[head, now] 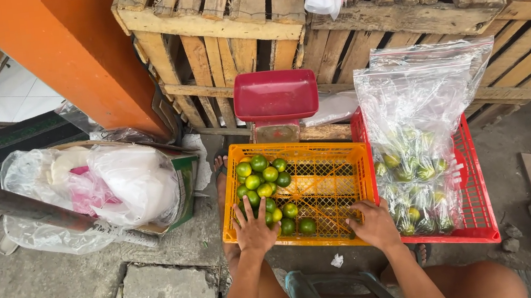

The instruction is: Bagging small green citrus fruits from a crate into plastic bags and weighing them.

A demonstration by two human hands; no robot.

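Note:
An orange plastic crate (321, 155) sits on the ground before me, with several green and yellowish limes (264, 182) heaped in its left half. My left hand (253, 228) lies flat over the limes at the crate's near left corner. My right hand (374, 225) rests on the crate's near right rim, palm down, with nothing visible in it. To the right stands a red crate (480, 196) holding clear plastic bags (417, 129) filled with limes.
A red weighing scale (275, 100) stands behind the orange crate against wooden pallets (241, 19). A cardboard box stuffed with plastic bags (113, 183) sits left. An orange pillar (75, 51) rises at the back left. I sit on a blue stool (342, 292).

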